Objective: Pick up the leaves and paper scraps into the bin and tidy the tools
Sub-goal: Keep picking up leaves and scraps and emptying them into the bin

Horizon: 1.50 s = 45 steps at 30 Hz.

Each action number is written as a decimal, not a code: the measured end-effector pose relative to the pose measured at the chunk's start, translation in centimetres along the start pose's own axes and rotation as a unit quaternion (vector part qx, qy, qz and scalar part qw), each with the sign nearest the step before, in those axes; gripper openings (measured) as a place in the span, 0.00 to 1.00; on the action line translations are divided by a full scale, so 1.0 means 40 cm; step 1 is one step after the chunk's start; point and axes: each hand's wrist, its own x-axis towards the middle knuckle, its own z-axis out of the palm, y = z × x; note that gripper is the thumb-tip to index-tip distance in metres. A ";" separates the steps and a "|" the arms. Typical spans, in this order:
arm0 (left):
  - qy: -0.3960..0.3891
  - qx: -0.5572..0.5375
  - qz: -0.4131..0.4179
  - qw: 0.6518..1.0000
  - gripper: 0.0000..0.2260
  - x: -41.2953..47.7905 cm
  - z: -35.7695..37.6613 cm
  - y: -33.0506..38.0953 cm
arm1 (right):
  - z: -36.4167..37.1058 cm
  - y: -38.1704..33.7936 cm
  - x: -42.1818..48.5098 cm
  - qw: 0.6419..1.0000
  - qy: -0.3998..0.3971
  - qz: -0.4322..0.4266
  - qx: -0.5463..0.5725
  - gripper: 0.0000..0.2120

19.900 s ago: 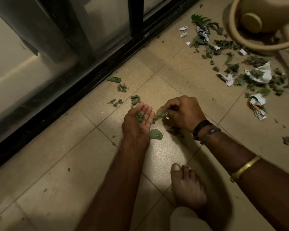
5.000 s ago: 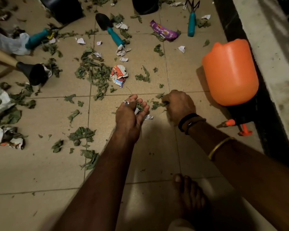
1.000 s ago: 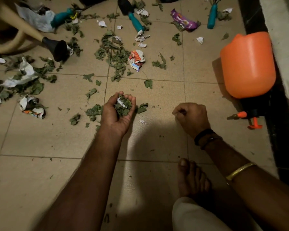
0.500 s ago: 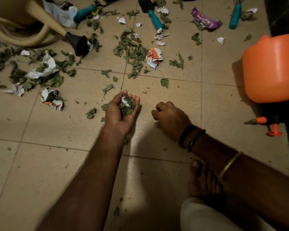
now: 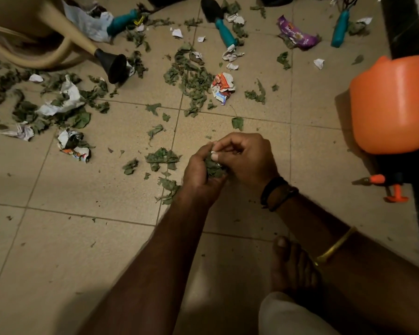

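Cupping a wad of leaves (image 5: 213, 168), the left hand (image 5: 200, 171) is half-curled, palm up. The right hand (image 5: 246, 158), at its 3 o'clock, pinches into that wad with bent fingers. More loose leaves (image 5: 162, 157) lie at 9 o'clock on the tile floor (image 5: 82, 189).

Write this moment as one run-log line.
left hand: cupping leaves | right hand: adding scraps to them | bin: unseen | trowel: untouched
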 end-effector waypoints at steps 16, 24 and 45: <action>-0.018 -0.194 0.064 0.979 0.04 -0.057 -0.090 0.129 | 0.019 0.134 0.184 0.898 -0.044 -0.011 -0.438 0.14; 0.017 -0.234 0.144 0.961 0.06 -0.105 -0.203 0.224 | 0.132 0.026 0.138 0.971 -0.085 -0.051 -0.218 0.10; 0.054 -0.275 0.232 0.931 0.06 -0.186 -0.348 0.297 | 0.421 -0.093 0.101 0.801 -0.342 -0.285 -0.401 0.21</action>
